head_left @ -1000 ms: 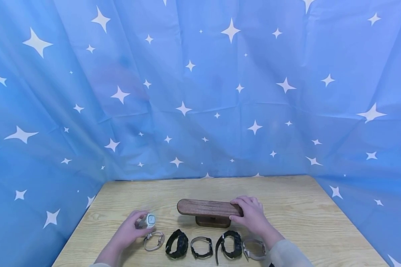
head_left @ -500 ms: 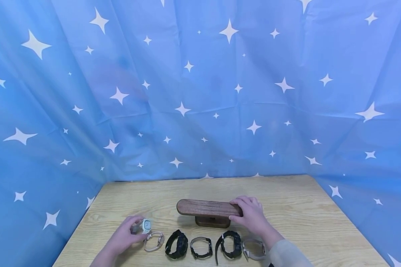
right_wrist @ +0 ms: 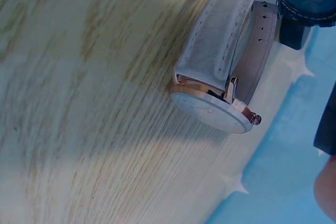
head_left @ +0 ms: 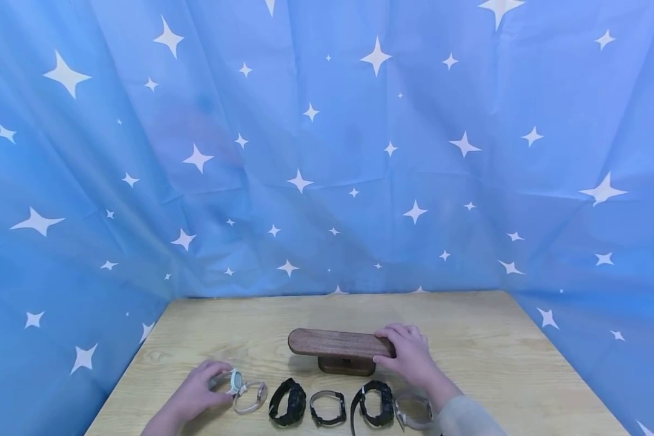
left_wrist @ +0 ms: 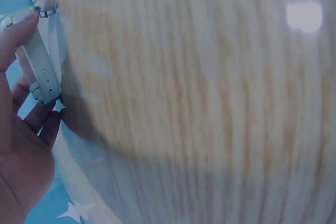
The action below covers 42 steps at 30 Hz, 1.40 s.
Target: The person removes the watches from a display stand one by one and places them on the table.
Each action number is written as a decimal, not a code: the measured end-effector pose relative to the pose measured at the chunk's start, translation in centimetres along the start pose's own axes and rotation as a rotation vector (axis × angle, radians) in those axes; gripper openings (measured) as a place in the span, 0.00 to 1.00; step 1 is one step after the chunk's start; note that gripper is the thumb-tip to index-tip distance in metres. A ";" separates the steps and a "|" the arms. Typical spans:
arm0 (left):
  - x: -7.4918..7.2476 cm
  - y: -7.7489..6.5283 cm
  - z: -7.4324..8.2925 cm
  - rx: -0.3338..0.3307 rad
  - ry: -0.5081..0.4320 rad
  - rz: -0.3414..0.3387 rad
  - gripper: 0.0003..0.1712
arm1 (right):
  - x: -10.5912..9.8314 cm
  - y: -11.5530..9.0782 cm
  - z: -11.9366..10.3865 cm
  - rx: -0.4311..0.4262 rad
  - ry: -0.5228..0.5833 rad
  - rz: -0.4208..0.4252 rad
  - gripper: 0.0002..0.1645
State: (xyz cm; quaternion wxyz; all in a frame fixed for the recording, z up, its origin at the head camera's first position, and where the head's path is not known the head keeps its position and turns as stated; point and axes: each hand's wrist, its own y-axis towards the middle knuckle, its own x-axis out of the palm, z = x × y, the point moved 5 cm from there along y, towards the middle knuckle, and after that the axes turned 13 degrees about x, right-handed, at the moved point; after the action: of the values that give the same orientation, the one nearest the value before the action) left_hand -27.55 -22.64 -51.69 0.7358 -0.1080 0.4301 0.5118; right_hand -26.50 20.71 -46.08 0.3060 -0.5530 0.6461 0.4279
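Observation:
In the head view my left hand (head_left: 196, 390) pinches a pale mint watch (head_left: 236, 381) at the table's left, beside a whitish watch (head_left: 251, 398). The left wrist view shows the mint watch's buckled strap (left_wrist: 42, 66) between thumb and fingers. My right hand (head_left: 409, 357) grips the right end of a dark wooden watch stand (head_left: 332, 343), whose bar sits on a short base. Below that hand lies a grey-strapped watch (head_left: 413, 409); up close, this watch (right_wrist: 210, 45) shows a rose-gold case. Only a fingertip (right_wrist: 326, 187) of the right hand shows in that view.
A row of watches lies along the near side: a chunky black watch (head_left: 287, 402), a slim dark watch (head_left: 329, 407) and another black watch (head_left: 378, 402) with a loose strap end. The wooden table (head_left: 240, 318) ends at a blue star-patterned curtain (head_left: 327, 151).
My left hand has moved left and toward the near side with the mint watch, lowering it beside the whitish watch. The right hand stays on the stand.

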 end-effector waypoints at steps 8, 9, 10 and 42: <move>-0.3 -0.2 0.4 -0.002 0.021 -0.015 0.31 | -0.1 0.1 -0.2 0.007 0.015 0.012 0.28; -0.3 -0.2 0.4 0.000 0.024 -0.017 0.31 | -0.1 0.1 -0.2 0.006 0.009 0.012 0.28; -0.3 -0.3 0.5 0.002 0.026 -0.022 0.31 | -0.1 0.1 -0.1 0.006 0.003 0.011 0.28; -0.6 -0.7 0.9 0.049 0.073 -0.091 0.29 | -1.2 0.1 0.2 -0.022 -0.041 -0.008 0.29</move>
State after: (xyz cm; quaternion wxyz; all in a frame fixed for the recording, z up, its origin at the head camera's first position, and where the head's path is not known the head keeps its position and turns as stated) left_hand -26.55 -22.75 -50.89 0.7445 -0.1282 0.4637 0.4629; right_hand -26.34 21.40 -45.13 0.3147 -0.5500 0.6327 0.4452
